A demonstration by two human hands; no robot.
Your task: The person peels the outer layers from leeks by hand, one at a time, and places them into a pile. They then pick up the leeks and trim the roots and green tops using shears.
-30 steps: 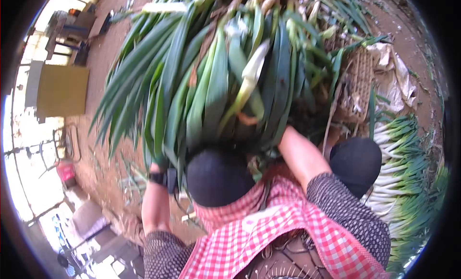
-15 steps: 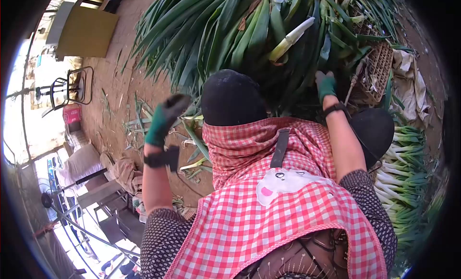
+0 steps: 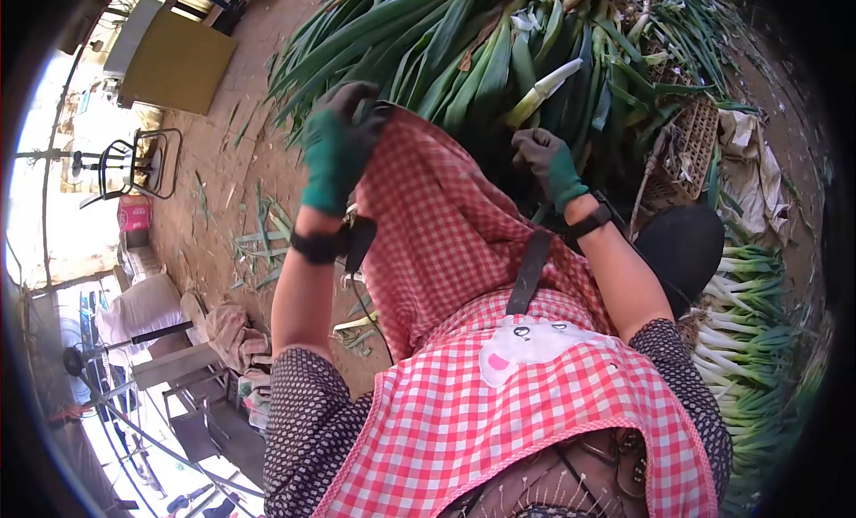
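My left hand (image 3: pixel 339 143), in a green and dark glove, is closed on the edge of the red checked apron (image 3: pixel 437 219), which is lifted and stretched over my lap. My right hand (image 3: pixel 546 164), gloved alike, has its fingers curled in beside the leek pile (image 3: pixel 446 54); what it may hold is hidden. Just above it, a pale leek stalk (image 3: pixel 546 90) lies on the green leaves. Both wrists wear black bands.
A woven basket (image 3: pixel 691 148) and pale cloth (image 3: pixel 753 170) lie at the right. Below them are rows of leeks (image 3: pixel 740 349). A black-framed chair (image 3: pixel 143 164), a yellowish board (image 3: pixel 178 63) and a pink box (image 3: pixel 135 213) stand at the left. Leaf scraps (image 3: pixel 259 242) litter the floor.
My left hand has moved up and right and taken hold of the apron, raising it over my knee. My right hand has moved left, and its fingers have curled in.
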